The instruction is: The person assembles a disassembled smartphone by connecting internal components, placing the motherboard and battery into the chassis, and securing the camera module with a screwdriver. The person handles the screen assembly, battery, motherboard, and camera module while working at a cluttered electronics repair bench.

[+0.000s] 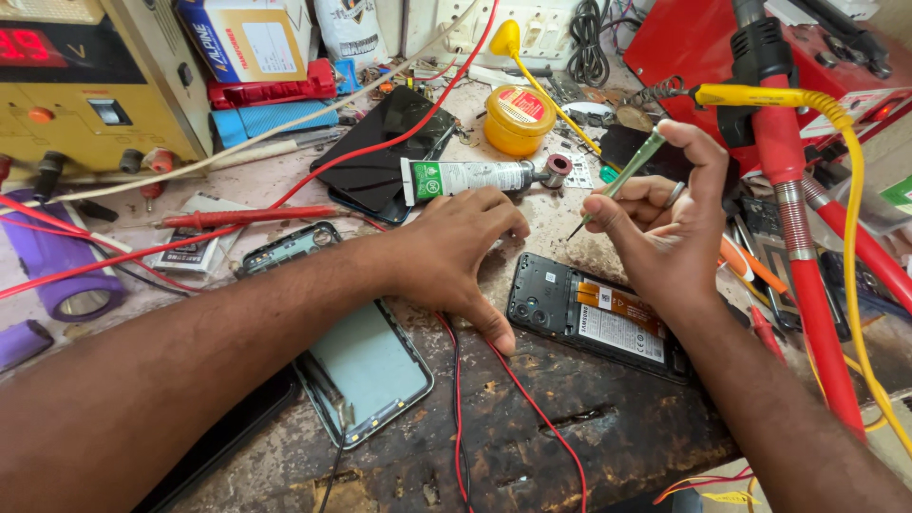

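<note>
Left hand (456,252) spread flat on bench (608,427); right hand (665,223), at three o'clock, pinches screwdriver (622,176) above opened phone (594,318); tin (520,119) closed.

Far left, a red digit display (27,46) glows on a black panel of the yellow box. Top centre, a blue-and-white cardboard carton (239,36) stands tilted; a white pouch (349,27) with dark print sits just right of it. Mid-table lies a white-and-green tube (465,178), next to a round yellow tin (519,116) with a red label. Dark-screened phone (391,144) lies beside the tube. In the opened phone (594,318), a white battery label (619,332) and an orange strip (622,304). A small white printed card (188,249) lies left.
</note>
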